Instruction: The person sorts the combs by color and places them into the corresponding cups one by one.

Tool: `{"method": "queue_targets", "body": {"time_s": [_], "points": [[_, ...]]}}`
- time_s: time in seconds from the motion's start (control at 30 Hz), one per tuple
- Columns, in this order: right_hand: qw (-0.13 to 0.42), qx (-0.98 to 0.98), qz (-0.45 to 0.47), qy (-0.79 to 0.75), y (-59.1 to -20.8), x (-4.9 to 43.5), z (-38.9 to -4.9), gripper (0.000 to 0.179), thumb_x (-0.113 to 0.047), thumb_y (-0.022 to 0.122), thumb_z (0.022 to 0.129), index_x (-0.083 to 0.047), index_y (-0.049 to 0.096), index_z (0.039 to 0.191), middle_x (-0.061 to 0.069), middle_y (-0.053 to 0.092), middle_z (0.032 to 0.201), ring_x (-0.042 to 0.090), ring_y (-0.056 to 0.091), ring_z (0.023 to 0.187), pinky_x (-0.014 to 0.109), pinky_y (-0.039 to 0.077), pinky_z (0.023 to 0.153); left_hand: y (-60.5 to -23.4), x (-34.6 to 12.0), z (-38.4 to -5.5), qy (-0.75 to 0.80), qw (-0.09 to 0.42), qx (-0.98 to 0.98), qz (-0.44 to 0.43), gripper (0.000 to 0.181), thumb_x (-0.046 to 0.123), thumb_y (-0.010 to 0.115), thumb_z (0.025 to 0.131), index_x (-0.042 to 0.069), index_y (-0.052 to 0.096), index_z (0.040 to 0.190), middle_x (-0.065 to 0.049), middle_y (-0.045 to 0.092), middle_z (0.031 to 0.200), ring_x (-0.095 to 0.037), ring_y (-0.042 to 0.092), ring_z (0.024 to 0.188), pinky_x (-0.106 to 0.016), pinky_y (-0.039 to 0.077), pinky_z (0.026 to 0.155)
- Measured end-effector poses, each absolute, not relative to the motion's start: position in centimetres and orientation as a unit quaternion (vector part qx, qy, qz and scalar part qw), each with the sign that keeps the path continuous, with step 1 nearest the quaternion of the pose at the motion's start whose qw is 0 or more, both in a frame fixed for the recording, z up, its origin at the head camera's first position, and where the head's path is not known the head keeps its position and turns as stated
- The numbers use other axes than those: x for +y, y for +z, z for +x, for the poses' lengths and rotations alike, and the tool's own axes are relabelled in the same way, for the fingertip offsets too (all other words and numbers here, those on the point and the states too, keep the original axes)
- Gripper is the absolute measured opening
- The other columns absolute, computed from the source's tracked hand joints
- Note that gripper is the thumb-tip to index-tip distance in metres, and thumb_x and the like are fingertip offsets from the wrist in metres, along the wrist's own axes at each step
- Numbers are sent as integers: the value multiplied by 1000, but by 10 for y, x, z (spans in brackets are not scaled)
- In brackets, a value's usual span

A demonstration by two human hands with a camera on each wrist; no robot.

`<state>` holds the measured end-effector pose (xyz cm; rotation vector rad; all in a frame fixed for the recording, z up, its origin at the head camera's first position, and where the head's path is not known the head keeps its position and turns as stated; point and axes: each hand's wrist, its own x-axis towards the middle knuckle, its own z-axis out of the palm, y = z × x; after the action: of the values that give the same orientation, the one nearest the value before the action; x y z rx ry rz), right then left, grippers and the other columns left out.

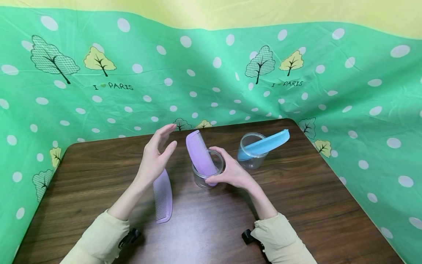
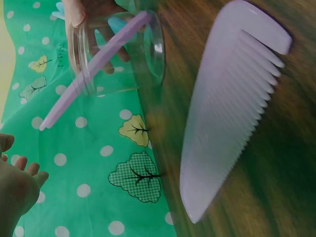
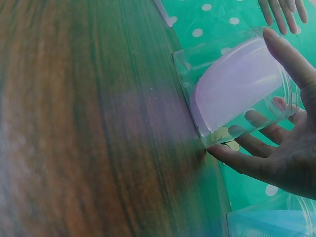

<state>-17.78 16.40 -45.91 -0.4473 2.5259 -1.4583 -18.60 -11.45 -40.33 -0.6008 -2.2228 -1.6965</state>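
My right hand (image 1: 232, 172) grips the rim and side of a clear plastic jar (image 1: 201, 180) on the table. A purple comb (image 1: 200, 154) leans inside that jar, its upper end sticking out to the left; the right wrist view shows the comb (image 3: 237, 84) through the clear wall. Raised to the left of the jar, my left hand (image 1: 155, 156) holds nothing, its thumb apart from the fingers. Below it a second purple comb (image 1: 163, 200) lies flat on the table, large in the left wrist view, where its teeth (image 2: 247, 108) face right.
Another clear jar (image 1: 253, 163) stands at the back right with a blue comb (image 1: 267, 145) slanting out of it. The dark wooden table (image 1: 290, 212) meets a green dotted cloth (image 1: 148, 47) at the back and sides.
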Motion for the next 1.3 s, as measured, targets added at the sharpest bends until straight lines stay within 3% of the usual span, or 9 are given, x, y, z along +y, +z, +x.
{"method": "queue_targets", "body": {"time_s": [0.43, 0.63, 0.7, 0.87, 0.93, 1.3], "points": [[97, 850, -153, -496, -459, 165, -179, 105, -28, 98, 66, -33, 38, 152, 2, 54, 150, 26, 54, 137, 47, 42, 113, -421, -137, -181, -555, 110, -803, -187, 48, 12, 61, 103, 24, 51, 148, -4, 59, 149, -21, 53, 143, -38, 40, 121], [99, 849, -153, -496, -459, 165, -179, 106, -30, 98, 66, -33, 38, 153, 2, 53, 150, 26, 54, 137, 48, 42, 113, -426, -144, -179, -538, 100, -815, -192, 48, 9, 61, 102, 18, 51, 149, -9, 61, 147, -27, 55, 142, -46, 44, 117], [98, 849, -154, -495, -460, 165, -179, 106, -30, 98, 66, -33, 38, 153, 2, 54, 150, 25, 54, 136, 48, 42, 113, -427, -146, -178, -527, 94, -822, -196, 48, 10, 61, 102, 19, 51, 149, -7, 61, 146, -27, 55, 141, -41, 45, 117], [97, 849, -154, -496, -459, 165, -179, 105, -29, 98, 66, -33, 38, 152, 2, 54, 149, 24, 54, 136, 47, 42, 113, -433, -152, -176, -501, 73, -836, -211, 51, 9, 62, 102, 22, 50, 149, -5, 61, 146, -26, 56, 139, -13, 45, 107], [97, 849, -153, -497, -459, 164, -178, 105, -28, 98, 66, -33, 38, 152, 2, 54, 149, 24, 54, 136, 47, 42, 113, -435, -154, -175, -488, 69, -842, -220, 52, 8, 63, 101, 21, 50, 150, -5, 61, 146, -25, 57, 138, -13, 45, 107], [98, 846, -155, -500, -459, 165, -179, 104, -29, 98, 66, -32, 39, 152, 2, 54, 149, 26, 53, 137, 48, 42, 114, -448, -162, -172, -407, 42, -871, -271, 48, 5, 64, 99, 14, 56, 145, -4, 65, 139, -26, 59, 134, -40, 46, 111]]}}
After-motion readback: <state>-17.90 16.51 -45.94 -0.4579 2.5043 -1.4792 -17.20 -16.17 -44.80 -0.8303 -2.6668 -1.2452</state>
